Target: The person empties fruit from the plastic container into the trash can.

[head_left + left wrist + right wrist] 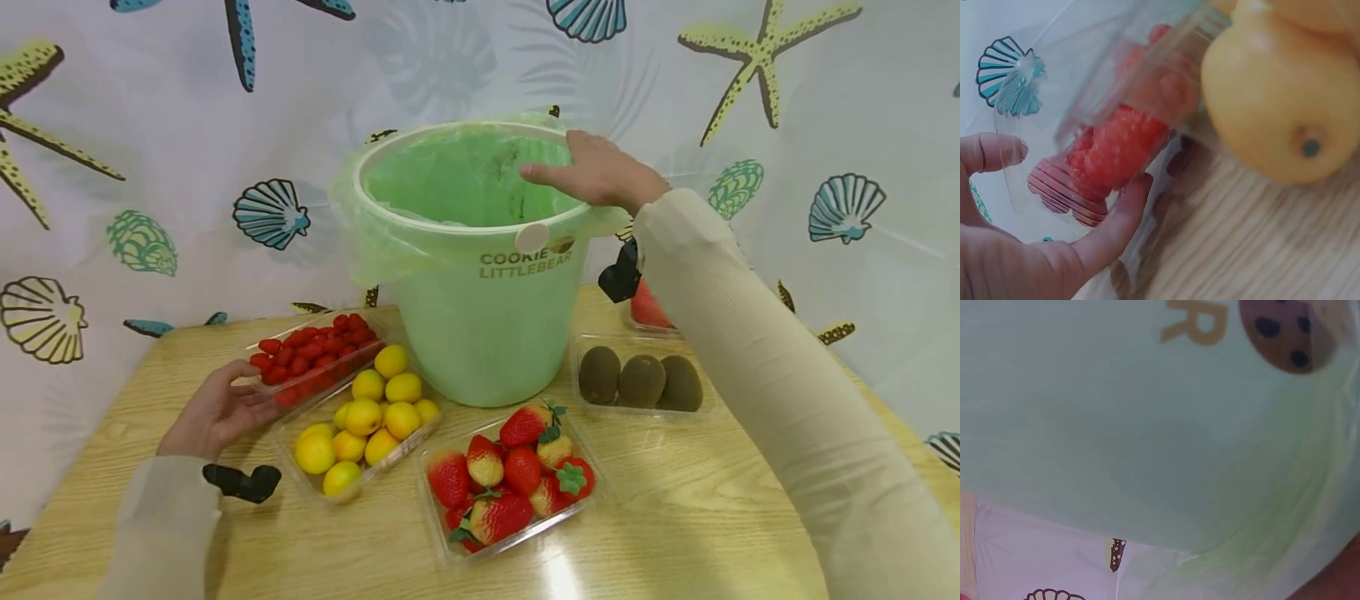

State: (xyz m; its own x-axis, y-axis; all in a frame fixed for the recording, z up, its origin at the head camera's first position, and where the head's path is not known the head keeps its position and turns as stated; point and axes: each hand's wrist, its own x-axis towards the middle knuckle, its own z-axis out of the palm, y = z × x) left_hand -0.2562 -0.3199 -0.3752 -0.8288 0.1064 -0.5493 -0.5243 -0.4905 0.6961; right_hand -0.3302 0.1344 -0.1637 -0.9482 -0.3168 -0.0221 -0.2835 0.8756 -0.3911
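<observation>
My left hand grips the left end of a clear plastic box of raspberries, which is tilted at the back left. In the left wrist view, the thumb and a finger of that hand lie on either side of the box's end, with raspberries behind the plastic. My right hand rests on the right rim of a pale green bucket, its thumb stretched over the opening. A thin green bag lines the bucket and folds over its rim. The right wrist view shows mostly the bucket's side.
A box of lemons stands beside the raspberries, touching or nearly touching them. Strawberries fill a tray at the front middle. Right of the bucket are a tray of kiwis and a red fruit partly behind my sleeve. A patterned cloth hangs behind.
</observation>
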